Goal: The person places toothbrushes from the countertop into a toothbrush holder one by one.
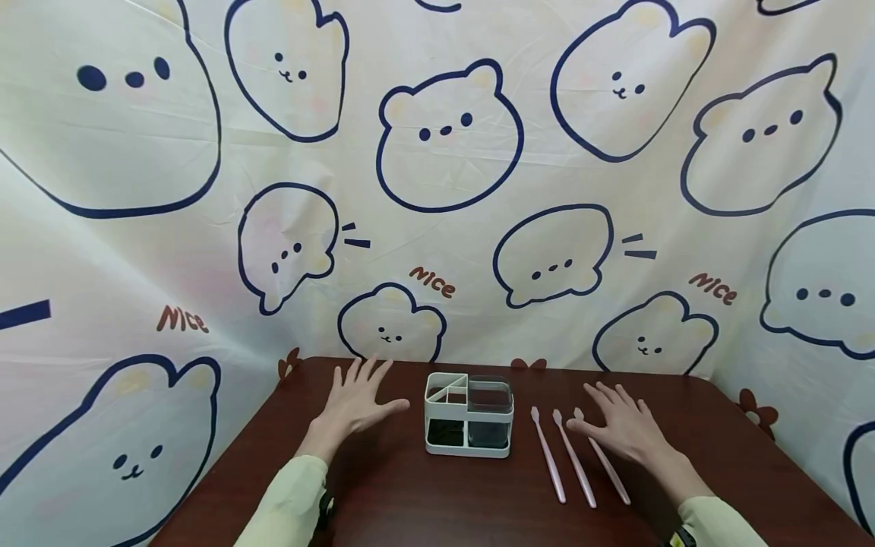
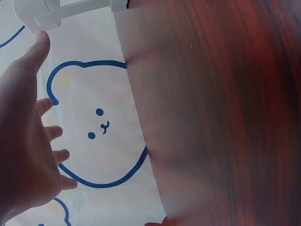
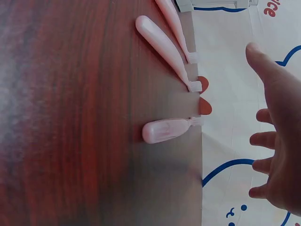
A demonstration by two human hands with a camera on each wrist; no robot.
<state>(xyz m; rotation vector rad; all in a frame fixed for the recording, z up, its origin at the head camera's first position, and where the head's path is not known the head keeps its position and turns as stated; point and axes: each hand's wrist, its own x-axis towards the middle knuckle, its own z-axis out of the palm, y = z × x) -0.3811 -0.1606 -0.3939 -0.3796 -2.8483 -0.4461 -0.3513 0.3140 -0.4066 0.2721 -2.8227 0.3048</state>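
Three pink toothbrushes lie side by side on the dark wooden table: a left one (image 1: 550,458), a middle one (image 1: 577,463) and a right one (image 1: 604,462). Over the head end of the right toothbrush is my right hand (image 1: 630,429), its fingers spread and holding nothing. A white-framed organizer (image 1: 469,415) with divided upper compartments and dark, see-through lower sections stands left of the brushes. My left hand (image 1: 357,405) is to the organizer's left, fingers spread, thumb pointing toward it without touching. In the right wrist view, the toothbrushes' (image 3: 162,49) bristle heads point toward the table's far edge.
The brown table (image 1: 383,501) ends at a cloth backdrop (image 1: 472,319) printed with cartoon bears, which rises behind it and along both sides. Pale sleeves (image 1: 290,497) cover both forearms, with a dark band at each wrist.
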